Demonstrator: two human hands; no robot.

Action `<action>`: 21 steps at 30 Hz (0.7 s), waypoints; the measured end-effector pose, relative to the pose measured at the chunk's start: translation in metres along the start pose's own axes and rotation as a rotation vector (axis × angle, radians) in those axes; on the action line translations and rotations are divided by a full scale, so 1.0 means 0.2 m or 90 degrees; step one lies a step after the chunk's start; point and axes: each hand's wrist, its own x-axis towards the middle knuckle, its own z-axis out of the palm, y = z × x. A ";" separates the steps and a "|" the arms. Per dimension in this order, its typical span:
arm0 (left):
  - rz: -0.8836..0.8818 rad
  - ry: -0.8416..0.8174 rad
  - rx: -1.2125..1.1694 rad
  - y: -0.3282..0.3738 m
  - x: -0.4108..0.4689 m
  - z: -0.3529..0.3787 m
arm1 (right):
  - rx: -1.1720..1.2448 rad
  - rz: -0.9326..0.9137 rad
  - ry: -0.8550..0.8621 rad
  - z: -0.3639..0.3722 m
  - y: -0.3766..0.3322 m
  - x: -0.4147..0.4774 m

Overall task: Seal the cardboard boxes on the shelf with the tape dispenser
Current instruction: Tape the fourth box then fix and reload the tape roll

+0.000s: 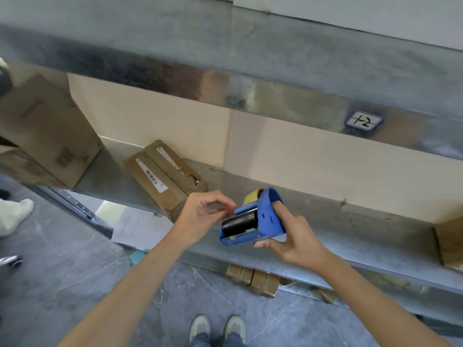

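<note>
Your right hand (293, 236) grips the dispenser (253, 219) by its blue side plate, just right of the box (165, 176) and nearer to you, above the front edge of the shelf (325, 221). Your left hand (200, 216) is curled, thumb and forefinger meeting at the dispenser's mouth. Whether they have caught the tape (253, 195) end you cannot tell from here, as the strip is too thin to see. The step in hand looks like freeing that end, so hold the dispenser steady and peel with a fingernail across the full width, not one corner, or the tape may split. Mind the toothed blade beside the black roller. Once a short tab is loose, draw it straight out over the roller so it does not fold back on itself. The box lies askew with its centre seam untaped, so square it to you before you press the tab down. A big box (47, 136) stands well left of the box.
</note>
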 end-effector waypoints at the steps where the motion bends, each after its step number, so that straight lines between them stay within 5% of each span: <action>1: -0.013 0.002 -0.021 0.00 -0.01 0.00 | 0.011 0.002 0.011 0.01 0.00 0.00; 13: -0.039 0.049 0.159 0.07 -0.13 -0.05 | -0.014 0.055 -0.041 0.10 0.00 -0.02; 21: -0.021 -0.019 0.252 0.10 -0.16 -0.10 | -0.027 0.055 -0.030 0.15 -0.01 -0.04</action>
